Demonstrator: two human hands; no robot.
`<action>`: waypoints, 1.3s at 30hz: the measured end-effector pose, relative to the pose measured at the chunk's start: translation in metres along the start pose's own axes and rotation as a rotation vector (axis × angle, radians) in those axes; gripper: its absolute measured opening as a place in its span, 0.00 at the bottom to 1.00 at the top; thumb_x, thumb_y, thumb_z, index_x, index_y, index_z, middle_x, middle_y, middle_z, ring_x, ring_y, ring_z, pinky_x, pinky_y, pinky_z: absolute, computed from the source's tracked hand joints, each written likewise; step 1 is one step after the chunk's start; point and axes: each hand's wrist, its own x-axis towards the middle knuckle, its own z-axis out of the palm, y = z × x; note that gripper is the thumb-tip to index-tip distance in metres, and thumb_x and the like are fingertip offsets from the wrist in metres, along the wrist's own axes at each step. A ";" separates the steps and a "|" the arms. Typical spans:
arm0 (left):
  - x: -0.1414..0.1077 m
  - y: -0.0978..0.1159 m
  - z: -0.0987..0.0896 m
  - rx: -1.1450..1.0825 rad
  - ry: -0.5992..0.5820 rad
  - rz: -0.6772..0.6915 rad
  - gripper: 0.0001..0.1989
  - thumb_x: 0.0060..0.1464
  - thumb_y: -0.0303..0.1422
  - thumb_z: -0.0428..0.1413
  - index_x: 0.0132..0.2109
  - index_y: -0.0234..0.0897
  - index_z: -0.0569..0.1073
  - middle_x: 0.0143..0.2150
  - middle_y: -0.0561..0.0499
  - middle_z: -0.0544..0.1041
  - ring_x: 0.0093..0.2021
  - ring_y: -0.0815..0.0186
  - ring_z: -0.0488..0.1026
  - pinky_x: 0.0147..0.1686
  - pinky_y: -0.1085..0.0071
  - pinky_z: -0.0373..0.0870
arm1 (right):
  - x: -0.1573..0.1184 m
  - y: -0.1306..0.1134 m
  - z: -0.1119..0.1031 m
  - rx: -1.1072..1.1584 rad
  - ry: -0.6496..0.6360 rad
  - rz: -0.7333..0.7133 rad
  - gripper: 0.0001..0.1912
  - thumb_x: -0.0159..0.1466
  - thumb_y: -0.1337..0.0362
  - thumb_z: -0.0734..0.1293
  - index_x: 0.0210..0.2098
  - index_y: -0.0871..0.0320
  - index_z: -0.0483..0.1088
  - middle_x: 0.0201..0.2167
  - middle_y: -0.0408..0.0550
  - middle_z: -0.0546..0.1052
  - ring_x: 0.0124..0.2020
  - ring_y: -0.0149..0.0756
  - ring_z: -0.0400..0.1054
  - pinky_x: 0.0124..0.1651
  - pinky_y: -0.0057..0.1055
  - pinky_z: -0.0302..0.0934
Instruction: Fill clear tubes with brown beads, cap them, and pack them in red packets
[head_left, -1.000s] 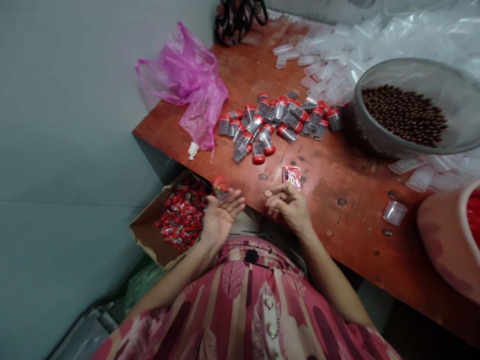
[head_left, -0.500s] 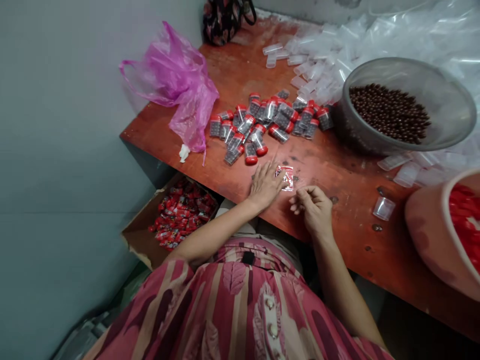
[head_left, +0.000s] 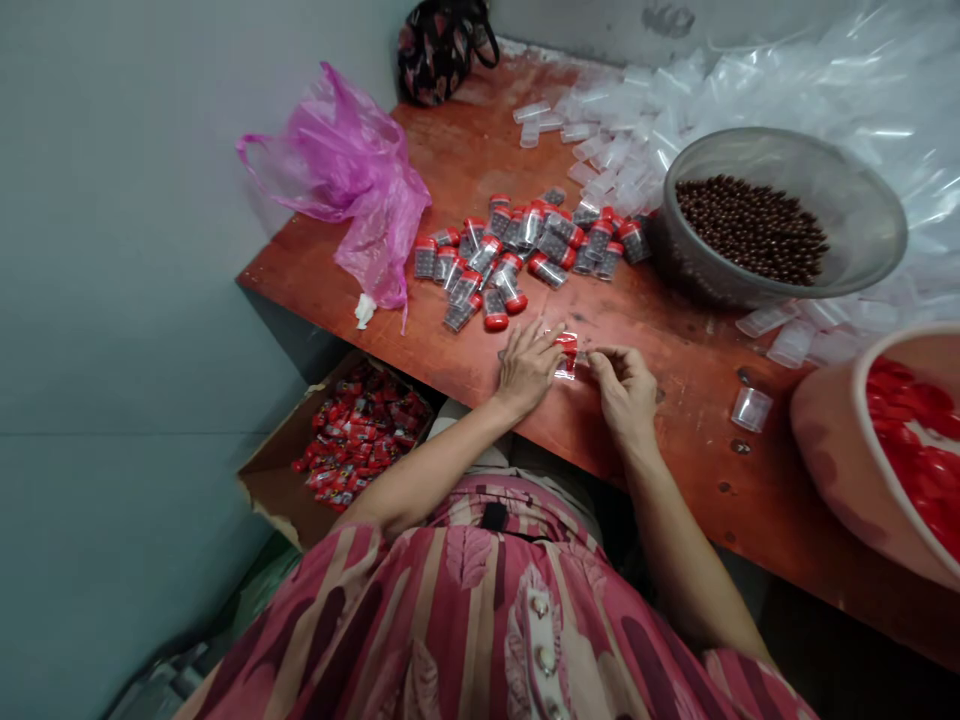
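A small clear plastic packet with red print (head_left: pixel 568 352) lies flat on the reddish-brown table (head_left: pixel 675 480). My left hand (head_left: pixel 527 370) rests palm down, fingers stretched, its fingertips on the packet's left side. Thumb and forefinger of my right hand (head_left: pixel 624 388) are pinched together at the packet's right edge; whatever is between them is too small to make out. Just beyond my hands is a pile of clear vials with red caps (head_left: pixel 511 300), filled with dark beads or pellets.
A grey bowl of dark brown balls (head_left: pixel 780 285) stands right, before many empty clear vials (head_left: pixel 600 150). A pink tub of red caps (head_left: pixel 832 450) and one lone vial (head_left: pixel 751 409) sit nearer. Left are a pink plastic bag (head_left: pixel 375 200) and a carton of red packets (head_left: pixel 281 480).
My right hand has moved slightly left, bringing its pinched fingertips to the packet's edge. My left hand stays on the packet. The camera view has shifted a little.
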 end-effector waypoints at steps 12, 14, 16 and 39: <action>-0.024 -0.001 -0.049 -1.069 -0.051 -0.586 0.15 0.49 0.43 0.61 0.31 0.33 0.78 0.30 0.50 0.77 0.34 0.64 0.77 0.39 0.67 0.76 | 0.018 -0.029 0.028 0.229 -0.336 0.154 0.22 0.46 0.60 0.76 0.38 0.56 0.68 0.23 0.37 0.75 0.22 0.28 0.67 0.27 0.25 0.61; -0.027 -0.008 -0.054 -1.244 -0.068 -0.705 0.17 0.45 0.42 0.64 0.27 0.30 0.76 0.28 0.50 0.76 0.28 0.69 0.75 0.35 0.70 0.76 | 0.026 -0.030 0.036 0.132 -0.454 0.101 0.19 0.49 0.57 0.75 0.36 0.57 0.69 0.23 0.39 0.75 0.22 0.30 0.67 0.27 0.27 0.61; -0.030 -0.014 -0.058 -1.330 -0.024 -0.776 0.17 0.40 0.41 0.67 0.27 0.29 0.77 0.29 0.48 0.78 0.26 0.70 0.76 0.33 0.71 0.76 | 0.039 -0.031 0.045 -0.060 -0.489 -0.053 0.13 0.57 0.54 0.69 0.36 0.57 0.70 0.25 0.42 0.76 0.23 0.32 0.68 0.27 0.30 0.62; -0.028 -0.023 -0.083 -1.683 0.339 -1.108 0.09 0.52 0.29 0.62 0.26 0.29 0.73 0.23 0.50 0.77 0.22 0.71 0.75 0.25 0.77 0.74 | 0.104 -0.022 0.041 -0.849 -0.410 -0.533 0.11 0.55 0.57 0.71 0.33 0.56 0.70 0.29 0.47 0.74 0.29 0.38 0.66 0.31 0.34 0.60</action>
